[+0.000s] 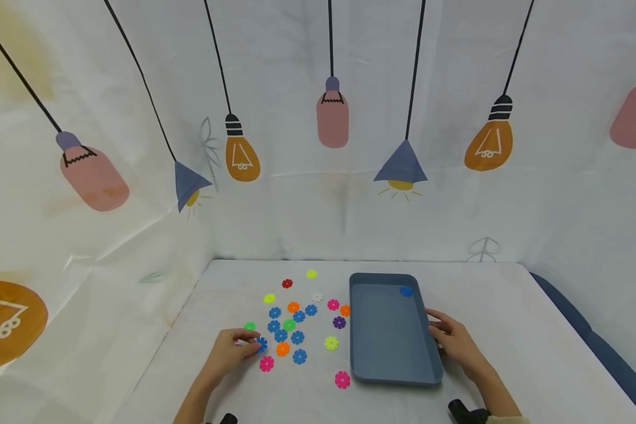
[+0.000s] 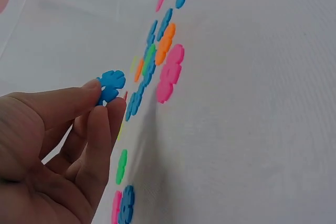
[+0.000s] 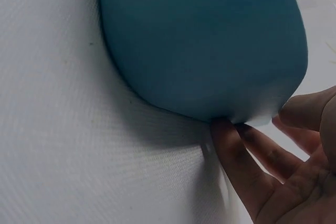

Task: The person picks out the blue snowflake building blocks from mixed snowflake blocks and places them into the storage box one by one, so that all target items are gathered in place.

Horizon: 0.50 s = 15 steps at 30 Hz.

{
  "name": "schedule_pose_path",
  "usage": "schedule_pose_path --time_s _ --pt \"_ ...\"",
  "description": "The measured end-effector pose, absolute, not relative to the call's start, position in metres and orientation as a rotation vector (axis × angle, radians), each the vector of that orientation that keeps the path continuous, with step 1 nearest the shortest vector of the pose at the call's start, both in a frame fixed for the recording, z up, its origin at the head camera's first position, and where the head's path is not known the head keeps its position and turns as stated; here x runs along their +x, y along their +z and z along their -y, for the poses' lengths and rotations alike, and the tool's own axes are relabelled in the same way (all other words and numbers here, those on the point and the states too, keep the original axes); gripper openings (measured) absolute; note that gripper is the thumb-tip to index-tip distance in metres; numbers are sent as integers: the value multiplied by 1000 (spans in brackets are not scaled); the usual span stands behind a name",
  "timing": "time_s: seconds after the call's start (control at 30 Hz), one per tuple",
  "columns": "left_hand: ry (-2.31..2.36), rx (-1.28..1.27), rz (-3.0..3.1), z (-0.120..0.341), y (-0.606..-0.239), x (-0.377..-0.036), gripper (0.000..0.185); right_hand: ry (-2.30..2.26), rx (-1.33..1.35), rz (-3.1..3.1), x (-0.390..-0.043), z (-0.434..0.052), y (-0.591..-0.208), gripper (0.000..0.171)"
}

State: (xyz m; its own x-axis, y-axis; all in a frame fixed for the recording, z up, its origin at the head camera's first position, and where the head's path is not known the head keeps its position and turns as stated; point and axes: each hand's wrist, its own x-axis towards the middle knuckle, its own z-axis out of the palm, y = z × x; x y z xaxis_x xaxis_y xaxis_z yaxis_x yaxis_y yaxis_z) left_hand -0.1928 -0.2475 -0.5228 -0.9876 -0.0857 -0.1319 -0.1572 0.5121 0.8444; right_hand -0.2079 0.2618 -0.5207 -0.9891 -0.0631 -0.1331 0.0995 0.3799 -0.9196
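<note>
The left hand [image 1: 233,348] pinches a blue flower-shaped disc [image 2: 111,86] between thumb and fingertips, just clear of the white tabletop [image 1: 509,330] near its left edge. In the left wrist view the disc stands nearly on edge, its flat faces turned sideways. It is round, so it has no true long axis; its thin edge points down toward the cloth. Close beside that hand lie the loose discs [image 1: 291,330] — blue, orange, pink, green, yellow, purple — spread toward the far edge.

The right hand [image 1: 456,341] grasps the right rim of the blue tray [image 1: 392,377], fingers curled under its lip and thumb above. The tray sits at the tabletop's middle with its long side running from the near edge to the far edge. One blue disc [image 1: 406,291] lies in its far right corner.

The pinch catches only a small part of the disc, so it could likely slip or twist out and drop among the others. The right hand's pull on the rim might also slide the light tray across the cloth.
</note>
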Motion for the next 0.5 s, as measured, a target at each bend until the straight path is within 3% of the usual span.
schedule_pose_path --time_s 0.5 --pt "1775 -92 -2563 223 -507 -217 22 -1663 20 -2492 -208 -264 -521 49"
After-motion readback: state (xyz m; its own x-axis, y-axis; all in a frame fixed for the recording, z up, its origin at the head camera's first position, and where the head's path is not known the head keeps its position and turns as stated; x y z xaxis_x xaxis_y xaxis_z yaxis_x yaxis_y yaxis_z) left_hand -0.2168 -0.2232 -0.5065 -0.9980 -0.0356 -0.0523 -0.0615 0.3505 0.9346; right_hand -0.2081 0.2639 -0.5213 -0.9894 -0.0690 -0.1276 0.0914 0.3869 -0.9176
